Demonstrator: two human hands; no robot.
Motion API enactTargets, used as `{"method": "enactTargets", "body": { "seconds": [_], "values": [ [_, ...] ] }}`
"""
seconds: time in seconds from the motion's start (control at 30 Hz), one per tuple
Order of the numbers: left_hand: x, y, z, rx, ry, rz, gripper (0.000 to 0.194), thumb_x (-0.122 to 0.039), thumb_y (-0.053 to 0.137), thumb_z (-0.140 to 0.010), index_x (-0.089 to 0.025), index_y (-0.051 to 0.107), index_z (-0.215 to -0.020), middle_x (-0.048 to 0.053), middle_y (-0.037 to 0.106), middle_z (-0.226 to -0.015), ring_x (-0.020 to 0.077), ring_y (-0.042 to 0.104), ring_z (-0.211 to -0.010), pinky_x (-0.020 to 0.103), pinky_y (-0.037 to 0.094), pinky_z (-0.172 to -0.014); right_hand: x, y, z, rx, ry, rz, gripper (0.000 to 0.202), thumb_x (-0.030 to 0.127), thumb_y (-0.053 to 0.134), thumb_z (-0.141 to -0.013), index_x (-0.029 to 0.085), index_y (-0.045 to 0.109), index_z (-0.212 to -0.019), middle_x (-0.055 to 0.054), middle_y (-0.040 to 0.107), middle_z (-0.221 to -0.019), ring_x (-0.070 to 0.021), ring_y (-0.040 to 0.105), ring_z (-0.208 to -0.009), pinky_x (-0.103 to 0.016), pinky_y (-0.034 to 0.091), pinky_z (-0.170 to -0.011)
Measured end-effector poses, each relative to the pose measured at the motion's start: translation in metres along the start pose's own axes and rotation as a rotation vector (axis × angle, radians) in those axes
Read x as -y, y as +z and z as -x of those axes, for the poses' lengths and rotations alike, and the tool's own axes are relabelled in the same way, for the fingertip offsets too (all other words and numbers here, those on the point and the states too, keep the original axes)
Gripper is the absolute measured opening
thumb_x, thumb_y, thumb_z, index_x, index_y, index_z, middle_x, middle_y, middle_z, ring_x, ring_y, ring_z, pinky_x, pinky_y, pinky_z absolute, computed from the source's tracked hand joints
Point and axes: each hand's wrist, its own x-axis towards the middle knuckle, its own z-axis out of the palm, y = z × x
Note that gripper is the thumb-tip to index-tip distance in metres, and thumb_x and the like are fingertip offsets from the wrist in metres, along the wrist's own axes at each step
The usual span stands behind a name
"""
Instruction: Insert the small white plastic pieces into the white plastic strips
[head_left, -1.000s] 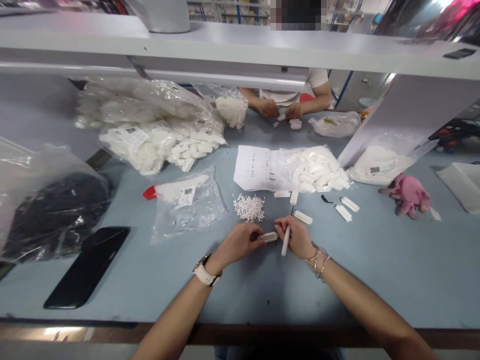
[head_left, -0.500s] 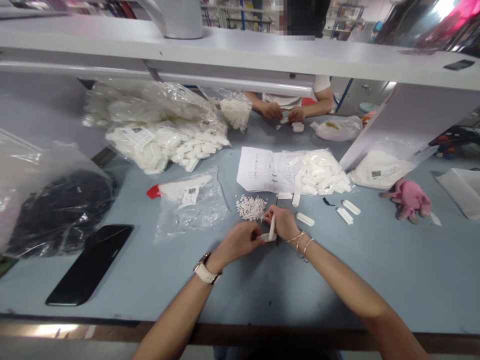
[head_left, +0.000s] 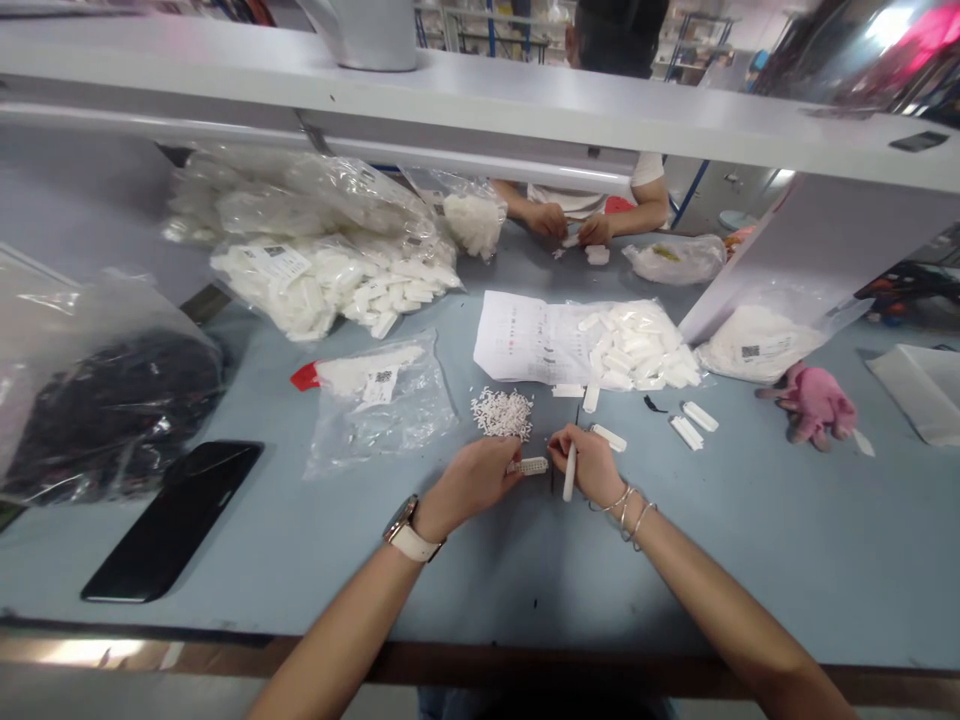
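My left hand [head_left: 480, 478] is closed on one end of a small white slotted piece [head_left: 534, 466], just in front of a pile of tiny white pieces [head_left: 502, 412]. To its right, my right hand [head_left: 591, 462] is closed around a white stick-like tool [head_left: 569, 474], which points down toward the table edge. A thin dark rod stands out beside those fingers. The two hands are apart. Behind my right hand lies a white oblong casing [head_left: 608, 437], with two more casings [head_left: 693, 424] farther right.
Printed paper [head_left: 517, 335] and a bag of white casings [head_left: 641, 345] lie behind the pile. A flat plastic bag [head_left: 382, 405] and black phone [head_left: 176, 520] are left, a pink toy [head_left: 817, 400] right. A person's hands [head_left: 574, 225] work across the table under a shelf [head_left: 480, 90].
My right hand has moved right, away from the slotted piece, and its white tool now hangs clear of that piece. My left hand has shifted slightly, still holding the piece.
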Motion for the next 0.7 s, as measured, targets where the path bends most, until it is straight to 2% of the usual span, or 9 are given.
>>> {"method": "enactTargets", "body": {
  "seconds": [0.2,0.33,0.5,0.7],
  "values": [
    [-0.002,0.004,0.0,-0.018,0.045,0.01,0.004,-0.015,0.054,-0.08,-0.019,0.053,-0.078,0.003,0.059,-0.074,0.02,0.056,-0.071,0.029,0.039,-0.064,0.009,0.001,0.005,-0.056,0.081,-0.25,0.024,0.022,0.053,-0.075,0.024,0.033,-0.062,-0.001,0.069,-0.07,-0.0155,0.064,-0.063,-0.025,0.048,-0.057],
    [0.001,0.015,0.002,-0.084,-0.037,0.079,0.006,-0.013,0.055,-0.077,-0.018,0.053,-0.079,0.003,0.059,-0.076,0.0191,0.056,-0.073,0.029,0.041,-0.065,0.019,0.004,0.01,-0.08,0.132,-0.394,0.027,0.026,0.054,-0.077,0.024,0.031,-0.062,-0.003,0.069,-0.07,-0.016,0.065,-0.066,-0.026,0.05,-0.058],
    [0.002,0.026,0.009,-0.16,-0.102,0.333,0.006,-0.023,0.056,-0.08,-0.018,0.056,-0.081,-0.002,0.058,-0.066,0.0126,0.052,-0.059,0.024,0.04,-0.057,0.028,0.006,0.015,-0.144,0.116,-0.476,0.027,0.024,0.055,-0.074,0.025,0.03,-0.064,-0.003,0.067,-0.069,-0.0147,0.061,-0.061,-0.027,0.05,-0.058],
    [0.005,0.032,0.01,-0.205,-0.144,0.449,0.013,-0.029,0.057,-0.079,-0.017,0.059,-0.082,-0.003,0.056,-0.063,0.0103,0.049,-0.055,0.021,0.039,-0.052,0.029,0.012,0.018,-0.125,0.058,-0.488,0.028,0.028,0.056,-0.08,0.024,0.032,-0.064,-0.003,0.069,-0.072,-0.0148,0.064,-0.063,-0.026,0.051,-0.058]
  ]
}}
